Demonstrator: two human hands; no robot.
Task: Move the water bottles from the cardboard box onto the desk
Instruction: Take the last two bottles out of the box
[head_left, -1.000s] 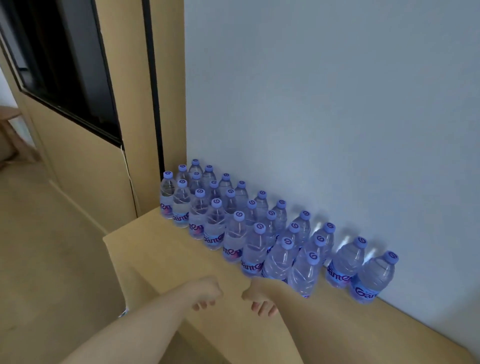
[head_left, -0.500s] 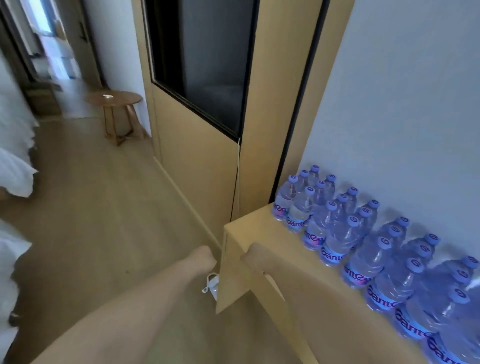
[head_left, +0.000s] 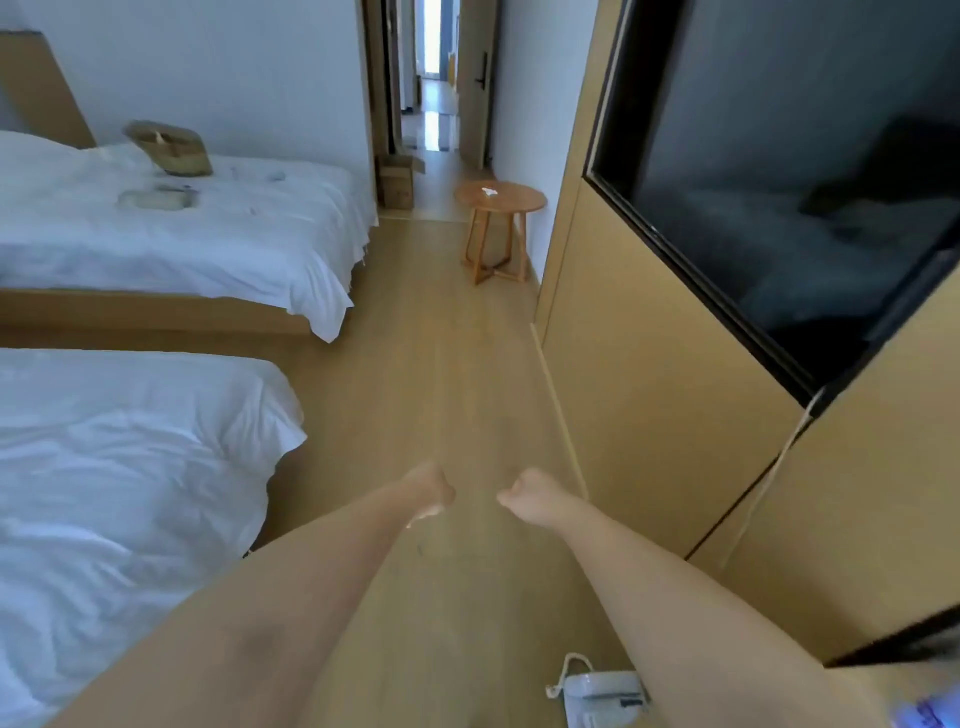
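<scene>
Far down the room, the brown cardboard box (head_left: 397, 179) with open flaps stands on the pale wooden floor (head_left: 441, 374) at the doorway; what it holds is hidden. Both bare forearms reach forward over the floor. The left hand (head_left: 431, 491) and right hand (head_left: 522, 496) are curled into loose fists and hold nothing. White rumpled beds (head_left: 156, 244) lie left; a round wooden side table (head_left: 501, 200) stands beyond.

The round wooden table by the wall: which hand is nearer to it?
The right hand. It sits almost straight below the round table in the frame, on the wall side. The left hand is farther over toward the beds. Both are well short of the table.
</scene>
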